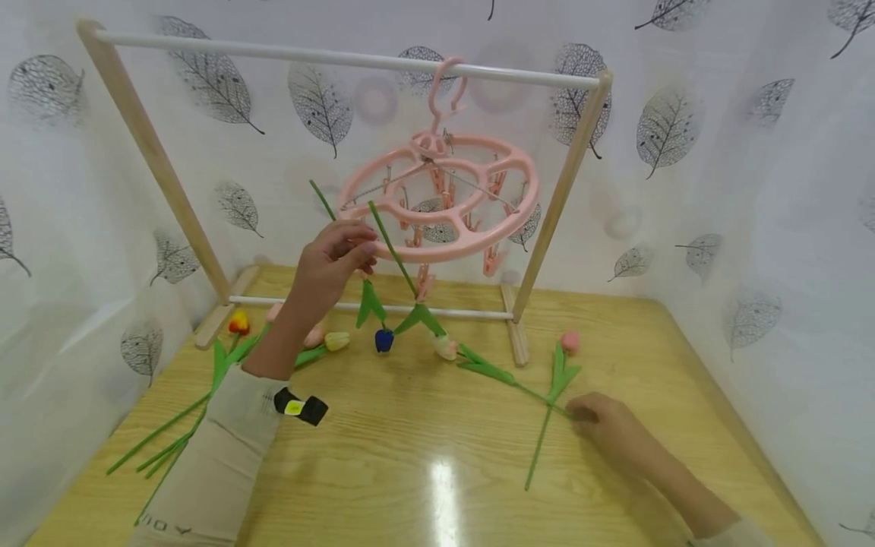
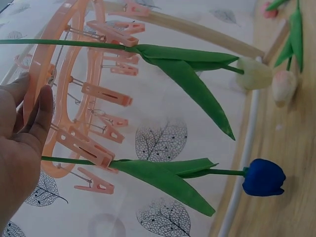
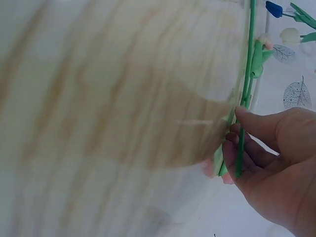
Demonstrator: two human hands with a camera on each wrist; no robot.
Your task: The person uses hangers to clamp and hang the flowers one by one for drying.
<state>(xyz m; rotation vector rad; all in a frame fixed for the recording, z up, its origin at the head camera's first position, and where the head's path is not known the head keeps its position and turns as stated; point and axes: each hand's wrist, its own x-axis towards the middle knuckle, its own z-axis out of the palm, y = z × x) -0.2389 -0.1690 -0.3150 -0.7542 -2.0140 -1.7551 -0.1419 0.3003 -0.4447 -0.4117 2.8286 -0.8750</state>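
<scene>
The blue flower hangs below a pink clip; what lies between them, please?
The left wrist view shows green leaves and some stem between the blue flower and the pink clip.

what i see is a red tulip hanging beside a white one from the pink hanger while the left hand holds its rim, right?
No: a blue tulip, not a red one, hangs beside the white tulip, as the left wrist view shows. The left hand does hold the pink hanger's rim.
</scene>
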